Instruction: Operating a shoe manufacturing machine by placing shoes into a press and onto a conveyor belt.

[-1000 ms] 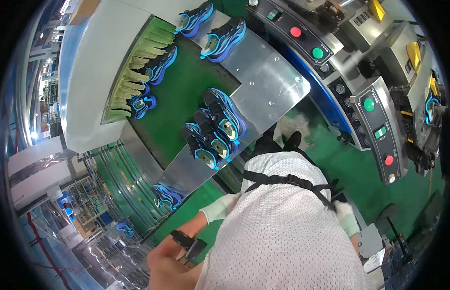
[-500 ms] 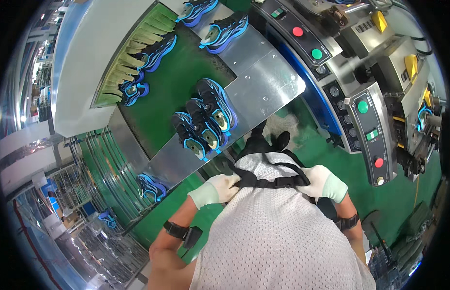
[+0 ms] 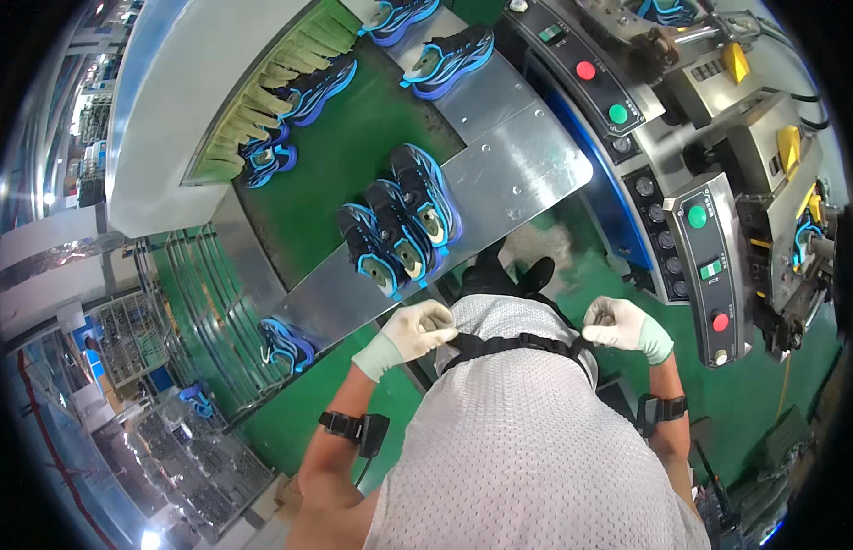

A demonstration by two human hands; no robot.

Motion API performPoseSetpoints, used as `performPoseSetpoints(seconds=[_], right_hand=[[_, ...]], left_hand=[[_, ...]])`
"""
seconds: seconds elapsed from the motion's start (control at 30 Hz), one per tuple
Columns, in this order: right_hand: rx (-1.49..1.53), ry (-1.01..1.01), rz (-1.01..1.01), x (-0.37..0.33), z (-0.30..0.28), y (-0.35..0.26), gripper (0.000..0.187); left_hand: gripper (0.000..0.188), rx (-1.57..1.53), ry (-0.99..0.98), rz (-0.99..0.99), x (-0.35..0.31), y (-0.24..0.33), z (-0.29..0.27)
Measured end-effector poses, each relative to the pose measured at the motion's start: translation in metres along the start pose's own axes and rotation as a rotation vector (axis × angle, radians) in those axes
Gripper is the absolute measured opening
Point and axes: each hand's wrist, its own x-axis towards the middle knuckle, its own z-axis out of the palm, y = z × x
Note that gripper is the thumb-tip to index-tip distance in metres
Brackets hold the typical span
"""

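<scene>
Green floor [image 3: 756, 385] shows through a metal-tube rack [image 3: 206, 321], with bright light [image 3: 150, 539] lower left.

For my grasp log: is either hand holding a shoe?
No, the left hand and right hand are at the waist strap, apart from the shoes.

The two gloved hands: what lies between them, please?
In the head view, a black strap lies across the white garment, between the left hand and the right hand.

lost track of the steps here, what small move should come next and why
Probably move the left hand toward the three shoes: they sit just beyond it, and the strap lies across the shirt with its buckle looking closed.
</scene>
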Motion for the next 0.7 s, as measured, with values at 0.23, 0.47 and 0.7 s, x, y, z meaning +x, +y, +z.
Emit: performPoseSetpoints(seconds=[0.23,0.47,0.7], right_hand=[[0.038,0.228,0.056,0.018,0.026,-0.043,0.039],[-0.211,0.512,-0.104,0.115,0.030,-0.115,0.038],[-0.382,0.326,-0.167,0.300,0.123,-0.148,0.091]], left_hand=[[0.037,0.104,-0.059,0.410,0.036,-0.023,-0.032],[0.024,-0.008,0.853,0.266,0.102,-0.095,-0.088],[0.042,0.184,0.792,0.345,0.165,-0.113,-0.103]])
